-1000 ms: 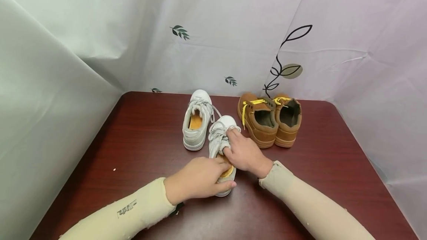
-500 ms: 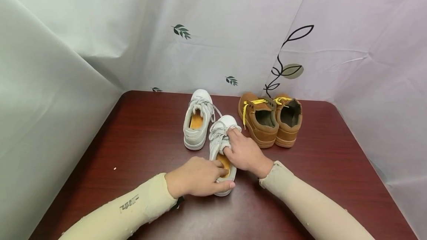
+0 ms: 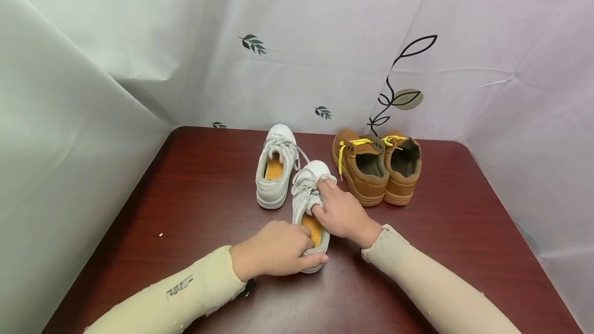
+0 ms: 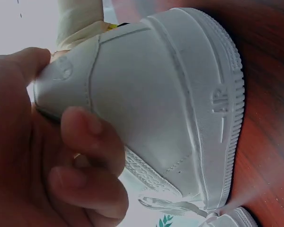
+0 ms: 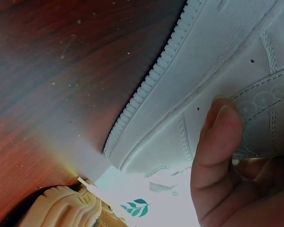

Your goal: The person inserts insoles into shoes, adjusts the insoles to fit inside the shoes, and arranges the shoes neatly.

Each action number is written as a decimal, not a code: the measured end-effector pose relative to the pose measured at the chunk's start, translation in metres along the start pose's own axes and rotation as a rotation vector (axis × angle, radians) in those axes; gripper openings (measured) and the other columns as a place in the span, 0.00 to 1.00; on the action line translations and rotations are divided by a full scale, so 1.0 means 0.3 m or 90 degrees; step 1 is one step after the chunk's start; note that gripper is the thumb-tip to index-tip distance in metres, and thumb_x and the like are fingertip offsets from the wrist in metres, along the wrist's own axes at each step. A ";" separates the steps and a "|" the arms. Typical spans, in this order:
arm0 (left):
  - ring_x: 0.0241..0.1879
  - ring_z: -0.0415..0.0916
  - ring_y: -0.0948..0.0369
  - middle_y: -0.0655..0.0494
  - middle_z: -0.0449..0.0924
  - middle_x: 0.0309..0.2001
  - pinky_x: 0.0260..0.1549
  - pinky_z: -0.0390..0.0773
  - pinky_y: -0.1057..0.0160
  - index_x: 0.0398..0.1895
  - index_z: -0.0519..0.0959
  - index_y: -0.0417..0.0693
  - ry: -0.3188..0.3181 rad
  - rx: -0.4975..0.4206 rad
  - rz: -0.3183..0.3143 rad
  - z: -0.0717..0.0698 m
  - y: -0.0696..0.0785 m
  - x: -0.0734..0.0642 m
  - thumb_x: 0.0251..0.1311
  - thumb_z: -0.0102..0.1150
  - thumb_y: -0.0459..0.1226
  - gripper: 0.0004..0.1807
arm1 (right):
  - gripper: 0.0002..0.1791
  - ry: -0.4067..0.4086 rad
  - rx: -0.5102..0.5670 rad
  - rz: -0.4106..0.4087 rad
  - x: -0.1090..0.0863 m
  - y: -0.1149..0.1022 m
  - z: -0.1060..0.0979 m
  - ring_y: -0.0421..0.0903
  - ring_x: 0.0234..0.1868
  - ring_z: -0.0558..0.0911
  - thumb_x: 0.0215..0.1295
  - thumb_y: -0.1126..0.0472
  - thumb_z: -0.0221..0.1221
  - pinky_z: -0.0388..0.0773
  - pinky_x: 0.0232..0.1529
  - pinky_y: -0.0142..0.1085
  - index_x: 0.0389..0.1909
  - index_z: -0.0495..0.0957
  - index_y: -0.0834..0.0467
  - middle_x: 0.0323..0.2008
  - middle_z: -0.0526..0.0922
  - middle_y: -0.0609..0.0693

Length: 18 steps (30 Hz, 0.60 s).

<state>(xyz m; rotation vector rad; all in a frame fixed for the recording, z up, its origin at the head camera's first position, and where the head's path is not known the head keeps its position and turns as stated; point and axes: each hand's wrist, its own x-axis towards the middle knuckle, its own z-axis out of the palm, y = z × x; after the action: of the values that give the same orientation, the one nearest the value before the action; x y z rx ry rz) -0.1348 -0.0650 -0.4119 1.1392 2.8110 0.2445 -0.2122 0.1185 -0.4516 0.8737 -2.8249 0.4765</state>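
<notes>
A white lace-up sneaker (image 3: 301,197) stands on the table between my two hands, toe pointing away. At its heel my left hand (image 3: 278,249) grips the collar, thumb (image 4: 31,59) behind the heel and index finger over the rim. Two curled fingertips (image 4: 85,132) hang beside the outer wall in the left wrist view. My right hand (image 3: 343,213) holds the right side near the laces, thumb in the opening and a finger (image 5: 222,132) against the outer side. A yellow-orange insole (image 3: 313,227) lies inside. The matching white sneaker (image 3: 273,189) stands behind to the left, unheld.
Two brown shoes (image 3: 371,187) with yellow laces (image 3: 357,142) stand side by side at the back right. The dark red table (image 3: 195,179) ends at hanging pale cloth (image 3: 287,86) behind and at both sides. A tiny white speck (image 3: 161,234) lies on the left.
My left fingers have drawn back from inside the shoe toward the heel rim. The insole, raised near the heel before, now lies flatter and shows more. My right hand has stayed in place.
</notes>
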 end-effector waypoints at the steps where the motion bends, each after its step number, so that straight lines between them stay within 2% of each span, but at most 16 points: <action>1: 0.14 0.64 0.63 0.67 0.67 0.18 0.14 0.65 0.60 0.14 0.69 0.62 -0.013 -0.005 -0.004 0.000 -0.001 0.004 0.68 0.47 0.64 0.28 | 0.20 -0.002 0.001 0.001 0.000 0.001 -0.001 0.48 0.35 0.77 0.65 0.54 0.49 0.79 0.31 0.46 0.53 0.71 0.60 0.46 0.74 0.52; 5: 0.17 0.69 0.61 0.65 0.72 0.21 0.16 0.68 0.59 0.18 0.74 0.61 -0.038 -0.010 -0.005 -0.004 0.000 0.012 0.68 0.45 0.65 0.27 | 0.21 -0.006 0.000 0.005 -0.002 0.001 -0.003 0.49 0.37 0.78 0.65 0.53 0.49 0.80 0.32 0.47 0.54 0.71 0.60 0.48 0.74 0.53; 9: 0.18 0.68 0.63 0.67 0.71 0.21 0.16 0.65 0.61 0.21 0.76 0.63 -0.012 -0.032 -0.005 -0.001 -0.005 0.012 0.66 0.48 0.65 0.24 | 0.21 -0.003 -0.003 0.011 -0.003 0.003 0.001 0.49 0.37 0.79 0.64 0.53 0.49 0.80 0.32 0.47 0.54 0.71 0.60 0.48 0.74 0.52; 12: 0.19 0.66 0.68 0.70 0.71 0.23 0.17 0.64 0.65 0.24 0.79 0.64 0.050 -0.052 -0.006 0.000 -0.016 0.006 0.63 0.53 0.64 0.21 | 0.22 0.000 0.001 0.008 -0.002 0.003 0.005 0.49 0.36 0.79 0.63 0.52 0.50 0.80 0.32 0.47 0.55 0.70 0.59 0.48 0.74 0.52; 15: 0.24 0.69 0.72 0.72 0.75 0.29 0.22 0.69 0.68 0.31 0.83 0.65 0.147 -0.077 -0.013 -0.003 -0.033 0.004 0.62 0.58 0.61 0.16 | 0.24 0.004 0.002 0.003 -0.003 0.004 0.009 0.50 0.36 0.80 0.63 0.51 0.50 0.80 0.32 0.47 0.56 0.71 0.60 0.49 0.75 0.53; 18: 0.32 0.74 0.70 0.69 0.79 0.34 0.31 0.76 0.67 0.35 0.84 0.61 0.252 -0.084 -0.033 -0.007 -0.057 0.013 0.61 0.64 0.53 0.10 | 0.27 0.010 -0.001 0.003 -0.005 0.006 0.007 0.51 0.39 0.81 0.64 0.51 0.50 0.81 0.33 0.48 0.60 0.71 0.62 0.52 0.75 0.54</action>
<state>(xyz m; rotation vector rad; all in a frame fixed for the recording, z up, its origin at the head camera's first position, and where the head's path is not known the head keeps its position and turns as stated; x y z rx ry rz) -0.1496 -0.0748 -0.4132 1.0884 3.0917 0.7126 -0.2119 0.1200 -0.4543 0.8599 -2.8125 0.4791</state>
